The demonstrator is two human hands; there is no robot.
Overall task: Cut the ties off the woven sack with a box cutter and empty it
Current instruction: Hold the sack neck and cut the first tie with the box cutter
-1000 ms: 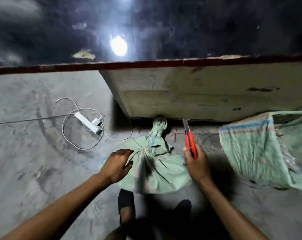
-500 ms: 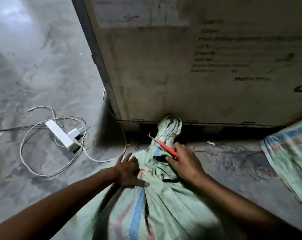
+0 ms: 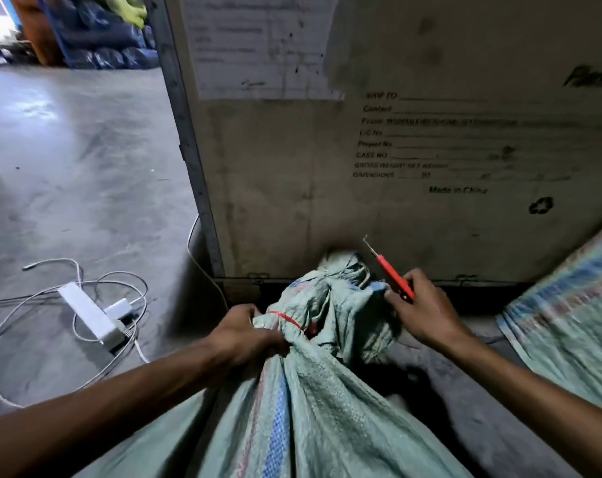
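Sack neck gripped by left hand; cutter held clear in right.

Green woven sack [image 3: 313, 401] lies on the floor, neck pointing away. Left hand [image 3: 244, 336] is clenched around the gathered neck just below the red tie [image 3: 287, 318], fingers wrapped into the fabric. Right hand [image 3: 422, 307] pinches the red box cutter [image 3: 394, 274], blade up and left, beside the bunched top, apart from the tie. Beyond: wooden crate [image 3: 379, 150]; left, white power strip [image 3: 87, 310].
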